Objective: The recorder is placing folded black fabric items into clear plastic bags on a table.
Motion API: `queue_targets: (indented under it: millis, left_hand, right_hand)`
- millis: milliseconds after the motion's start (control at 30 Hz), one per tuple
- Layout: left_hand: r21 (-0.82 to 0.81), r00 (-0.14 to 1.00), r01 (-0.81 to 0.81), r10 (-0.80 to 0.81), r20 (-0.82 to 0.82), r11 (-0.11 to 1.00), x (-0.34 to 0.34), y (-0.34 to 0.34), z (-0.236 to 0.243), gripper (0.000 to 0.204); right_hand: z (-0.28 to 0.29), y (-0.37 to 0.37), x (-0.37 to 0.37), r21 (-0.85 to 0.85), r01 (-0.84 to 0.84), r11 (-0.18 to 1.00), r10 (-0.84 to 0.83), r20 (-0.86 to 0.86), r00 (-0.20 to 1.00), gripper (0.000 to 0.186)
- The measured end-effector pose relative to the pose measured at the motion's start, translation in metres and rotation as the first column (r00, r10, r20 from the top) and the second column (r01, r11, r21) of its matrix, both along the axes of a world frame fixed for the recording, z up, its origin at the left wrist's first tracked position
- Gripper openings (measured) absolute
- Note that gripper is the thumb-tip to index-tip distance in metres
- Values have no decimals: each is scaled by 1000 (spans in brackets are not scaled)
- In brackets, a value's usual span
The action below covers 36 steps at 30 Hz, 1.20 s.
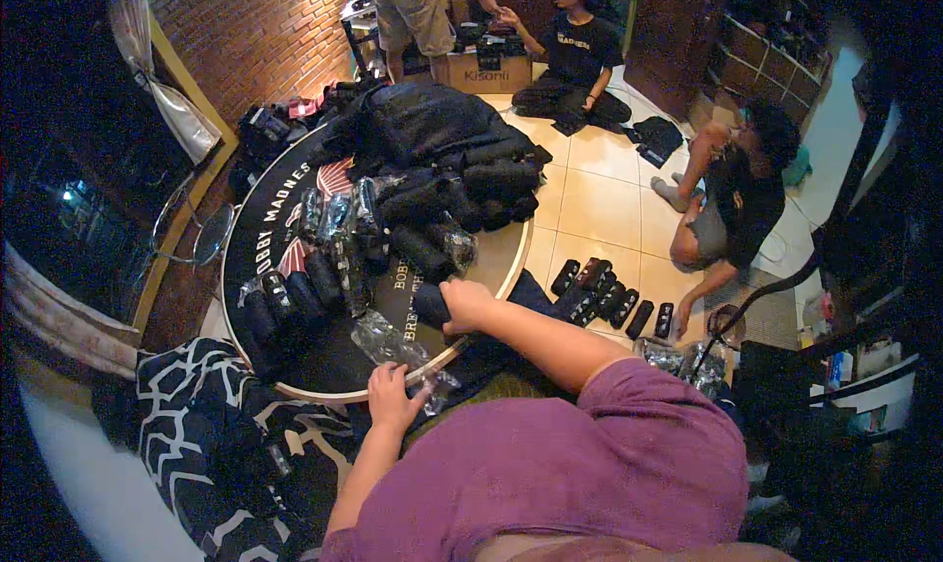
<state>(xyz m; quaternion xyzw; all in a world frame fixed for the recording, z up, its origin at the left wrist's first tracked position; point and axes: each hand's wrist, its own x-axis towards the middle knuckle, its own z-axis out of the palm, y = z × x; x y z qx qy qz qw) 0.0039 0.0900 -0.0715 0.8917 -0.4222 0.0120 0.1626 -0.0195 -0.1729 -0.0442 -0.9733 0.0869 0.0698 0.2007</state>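
Observation:
My right hand [466, 307] is closed round a dark rolled cloth bundle [428, 305] just above the near right part of the round table [493, 267]. At the table's near edge, my left hand [391, 399] grips a crumpled clear plastic bag [391, 344], with its thumb and fingers around the loose end. The bag lies partly on the tabletop. Beyond my hands are several more dark rolls [319, 277], some wrapped in clear plastic, and a large heap of black cloth [432, 120].
A seated person [742, 198] at the right reaches toward dark wrapped rolls [599, 292] lined up on the tiled floor. Another person [580, 61] sits at the back beside a cardboard box [483, 75]; someone stands behind it. Black-and-white patterned fabric [187, 434] lies at the near left.

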Motion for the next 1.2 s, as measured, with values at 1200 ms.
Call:
queue_targets:
  millis: [1200]
  left_hand:
    - [-78, 986, 84, -71, 151, 993, 24, -2, 12, 49]
  right_hand:
    - [-17, -7, -20, 48, 229, 972, -232, 58, 971, 68]
